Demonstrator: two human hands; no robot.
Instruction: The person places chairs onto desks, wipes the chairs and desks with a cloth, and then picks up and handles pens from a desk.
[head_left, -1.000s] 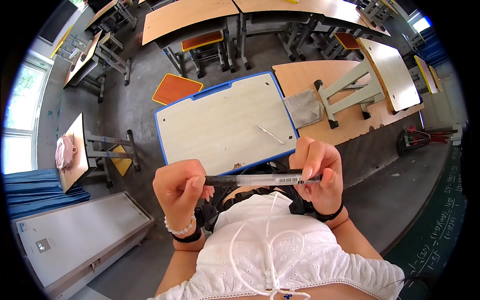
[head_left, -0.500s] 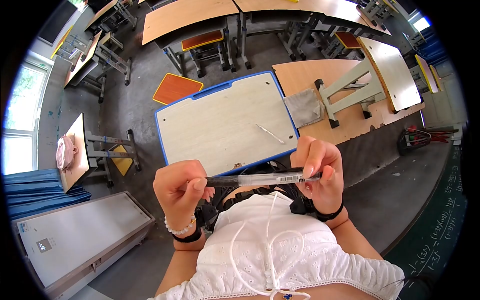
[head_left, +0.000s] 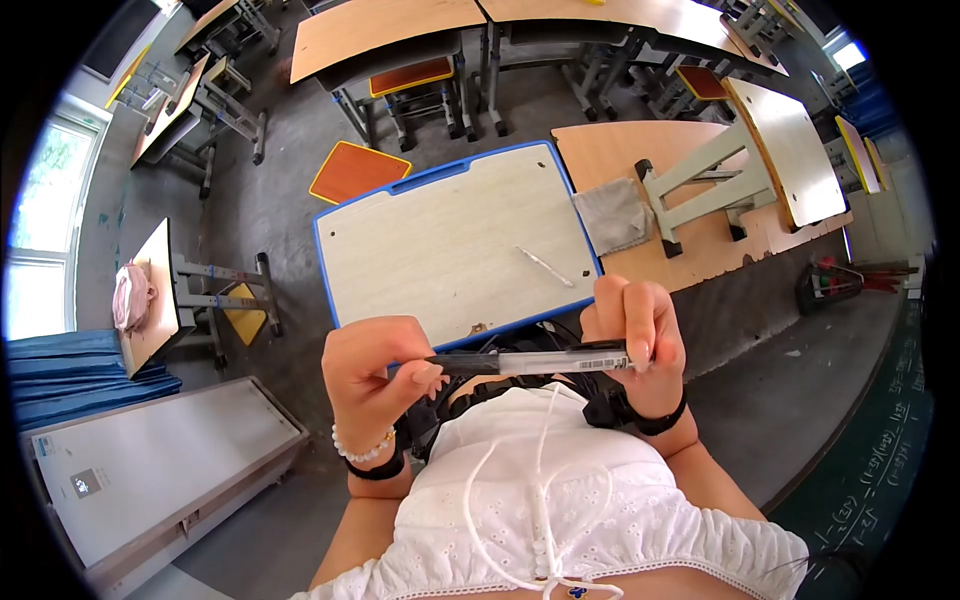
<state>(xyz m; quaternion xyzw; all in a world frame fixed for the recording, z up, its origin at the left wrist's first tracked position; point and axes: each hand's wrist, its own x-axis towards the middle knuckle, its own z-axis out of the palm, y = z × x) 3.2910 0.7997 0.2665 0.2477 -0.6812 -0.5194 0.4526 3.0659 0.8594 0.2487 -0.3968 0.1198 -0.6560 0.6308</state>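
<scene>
A clear pen with a black cap (head_left: 540, 361) is held level between my two hands, in front of my waist. My left hand (head_left: 372, 375) pinches the capped end between thumb and fingers. At the other end, beside the barcode, my right hand (head_left: 640, 335) grips the barrel with its fingers closed. Beyond the hands lies a pale desk top with a blue rim (head_left: 440, 250). On its right part rests a thin white pen-like stick (head_left: 545, 266).
A grey cloth (head_left: 612, 216) lies on the wooden desk (head_left: 590, 150) to the right, beside an upturned stool (head_left: 700, 180). An orange stool (head_left: 358, 172) stands behind the blue-rimmed desk. A white cabinet (head_left: 160, 470) is at lower left, a pink bag (head_left: 133, 298) above it.
My left hand has turned slightly and shifted right along the pen's cap, its fingertips now showing more. The pen has moved a little to the right. The whole view has shifted slightly.
</scene>
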